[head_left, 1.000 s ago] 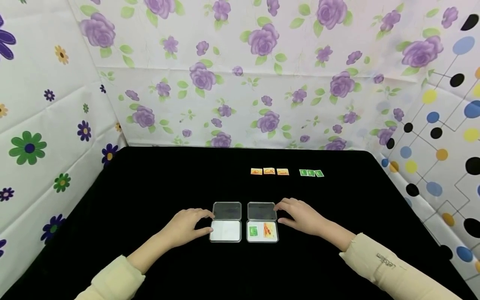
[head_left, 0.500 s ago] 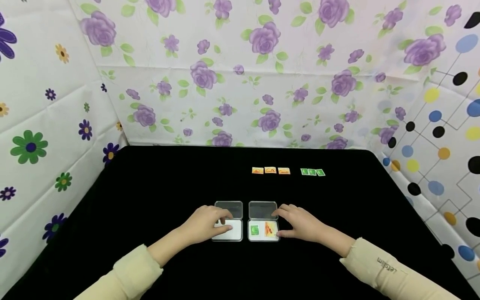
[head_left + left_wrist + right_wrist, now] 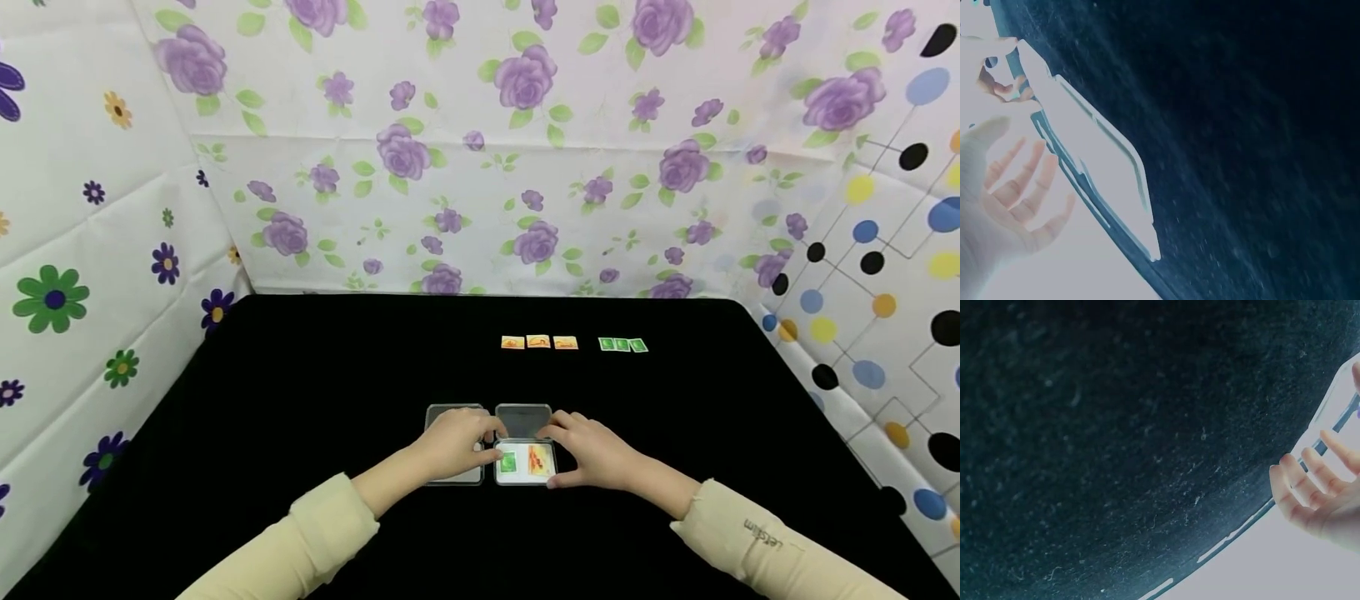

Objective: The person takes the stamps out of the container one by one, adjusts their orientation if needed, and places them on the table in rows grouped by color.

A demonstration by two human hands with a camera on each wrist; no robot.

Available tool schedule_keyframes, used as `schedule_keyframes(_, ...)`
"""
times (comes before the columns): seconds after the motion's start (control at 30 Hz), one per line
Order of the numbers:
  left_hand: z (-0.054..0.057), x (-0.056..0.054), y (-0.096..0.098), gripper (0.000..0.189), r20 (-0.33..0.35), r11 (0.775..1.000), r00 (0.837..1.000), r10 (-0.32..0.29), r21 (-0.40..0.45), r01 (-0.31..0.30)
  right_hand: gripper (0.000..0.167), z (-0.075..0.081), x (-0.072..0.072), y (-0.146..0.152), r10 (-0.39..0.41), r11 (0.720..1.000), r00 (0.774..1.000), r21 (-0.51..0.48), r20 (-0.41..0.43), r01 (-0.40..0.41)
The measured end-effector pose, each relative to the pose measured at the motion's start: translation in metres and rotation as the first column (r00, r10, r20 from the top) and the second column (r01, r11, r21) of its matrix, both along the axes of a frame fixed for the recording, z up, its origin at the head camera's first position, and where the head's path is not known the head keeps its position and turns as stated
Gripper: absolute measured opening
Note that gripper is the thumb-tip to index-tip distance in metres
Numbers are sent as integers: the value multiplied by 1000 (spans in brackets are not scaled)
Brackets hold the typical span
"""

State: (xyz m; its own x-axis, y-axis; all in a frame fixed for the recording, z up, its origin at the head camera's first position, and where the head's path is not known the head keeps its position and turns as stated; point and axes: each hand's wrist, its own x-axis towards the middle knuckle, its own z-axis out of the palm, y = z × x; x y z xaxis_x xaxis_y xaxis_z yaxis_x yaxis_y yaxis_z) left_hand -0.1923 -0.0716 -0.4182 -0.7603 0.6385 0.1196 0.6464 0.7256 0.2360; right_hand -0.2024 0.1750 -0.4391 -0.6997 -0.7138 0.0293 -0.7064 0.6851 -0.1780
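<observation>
Between left grip (image 3: 453, 442) and right grip (image 3: 598, 452) — rightmost clear case (image 3: 522, 465) — thumb and fingers apart on each

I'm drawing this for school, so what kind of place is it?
It looks like a small indoor booth, maybe for filming hands at work: a black-covered table, a purple-flowered sheet behind it and a dotted sheet on the right.

White-lined case (image 3: 522, 468), orange stamps (image 3: 537, 342), green stamps (image 3: 622, 344), black tablecloth (image 3: 300, 375)
</observation>
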Motion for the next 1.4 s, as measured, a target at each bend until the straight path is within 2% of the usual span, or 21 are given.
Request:
schedule_keyframes(0.3,-8,-1,10,27,-22,999,999,-37,-20,36,62,2,0,-1,-6,1000,999,2,31,6)
schedule_keyframes(0.7,-13,-4,15,37,-21,997,999,-50,-67,49,59,-1,-2,-1,-19,1000,997,-22,81,21)
schedule_keyframes(1.1,-11,-9,18,33,47,1000,999,-17,-9,18,61,4,-7,1,-12,999,989,-29,145,16)
schedule_keyframes(1.4,-7,-11,23,31,149,999,989,25,-50,-18,63,7,-6,-3,-12,1000,990,-5,143,13)
